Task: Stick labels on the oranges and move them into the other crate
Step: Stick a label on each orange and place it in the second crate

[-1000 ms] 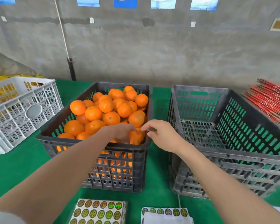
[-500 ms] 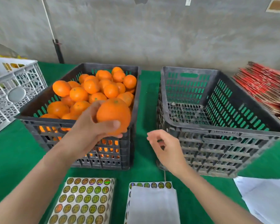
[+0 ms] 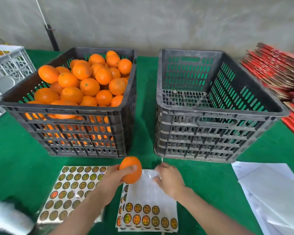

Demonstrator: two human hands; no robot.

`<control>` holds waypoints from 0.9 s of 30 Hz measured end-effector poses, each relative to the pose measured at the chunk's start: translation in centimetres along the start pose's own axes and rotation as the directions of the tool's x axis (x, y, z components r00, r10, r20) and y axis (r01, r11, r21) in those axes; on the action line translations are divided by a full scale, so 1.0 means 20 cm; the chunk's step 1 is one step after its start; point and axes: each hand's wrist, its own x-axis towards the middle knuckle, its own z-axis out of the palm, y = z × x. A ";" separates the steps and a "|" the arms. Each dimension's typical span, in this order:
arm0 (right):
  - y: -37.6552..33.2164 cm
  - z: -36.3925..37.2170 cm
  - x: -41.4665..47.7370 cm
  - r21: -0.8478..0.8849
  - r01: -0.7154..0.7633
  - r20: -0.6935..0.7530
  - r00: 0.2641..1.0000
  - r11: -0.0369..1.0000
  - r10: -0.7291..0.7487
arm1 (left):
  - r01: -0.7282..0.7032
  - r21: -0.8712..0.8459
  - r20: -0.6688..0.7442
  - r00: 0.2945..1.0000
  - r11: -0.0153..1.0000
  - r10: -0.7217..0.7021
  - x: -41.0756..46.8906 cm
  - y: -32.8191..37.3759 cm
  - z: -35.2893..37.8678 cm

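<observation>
Leftmost, on the green cloth: a white slotted crate, cut off by the frame edge. Below it, at the near corner, something white and crumpled, too blurred to name. Next, a dark crate heaped above its rim with oranges. In front of that crate, flat on the cloth, a full label sheet of round shiny stickers. Over its right edge, the left hand, fingers and thumb wrapped round a single orange, held in the air just before the gap between the two dark crates and over the top of a second label sheet. On that sheet, mostly bare white backing, with two rows of stickers at the near end. At its upper right corner, the right hand, fingers bent down onto the backing; tips blurred, so impossible to tell whether pinching a label or only pressing. Behind, the other dark crate, slotted floor in plain sight. Further right, loose white sheets on the cloth, and beyond them a stack of flat red cartons.
</observation>
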 end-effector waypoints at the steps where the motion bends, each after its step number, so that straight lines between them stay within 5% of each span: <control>1: 0.01 -0.01 0.00 0.055 0.011 -0.066 0.998 0.998 -0.007 | 0.014 -0.020 0.000 1.000 1.000 -0.014 0.00 -0.02 -0.01; 3: 0.03 -0.06 0.02 0.230 -0.002 -0.142 0.989 0.973 0.035 | 0.040 -0.041 0.039 0.999 0.998 -0.038 0.00 -0.05 -0.04; 7: 0.03 -0.24 0.11 0.554 -0.079 -0.061 0.989 0.829 0.135 | 0.078 0.023 0.208 0.975 0.997 -0.081 -0.02 -0.03 -0.05; 11: -0.01 -0.30 0.10 0.376 -0.074 -0.139 0.981 0.924 0.135 | 0.061 -0.011 0.165 0.985 0.998 -0.058 0.00 -0.01 0.00; 14: -0.07 -0.27 -0.04 0.109 0.136 -0.493 0.868 0.985 -0.066 | 0.050 -0.146 0.121 0.992 0.988 -0.032 0.01 -0.01 0.03; 16: -0.12 -0.23 -0.12 0.161 0.241 -0.486 0.863 0.957 -0.136 | 0.047 -0.238 0.116 0.993 0.970 -0.020 0.01 -0.01 0.02; 19: -0.16 -0.16 -0.17 0.333 0.162 -0.316 0.947 0.929 -0.052 | 0.041 -0.351 0.151 0.988 0.935 0.013 0.02 -0.01 0.03; 27: -0.20 -0.15 -0.16 0.538 0.083 -0.332 0.935 0.839 0.121 | 0.086 -0.497 0.183 0.983 0.864 0.008 0.03 -0.02 0.04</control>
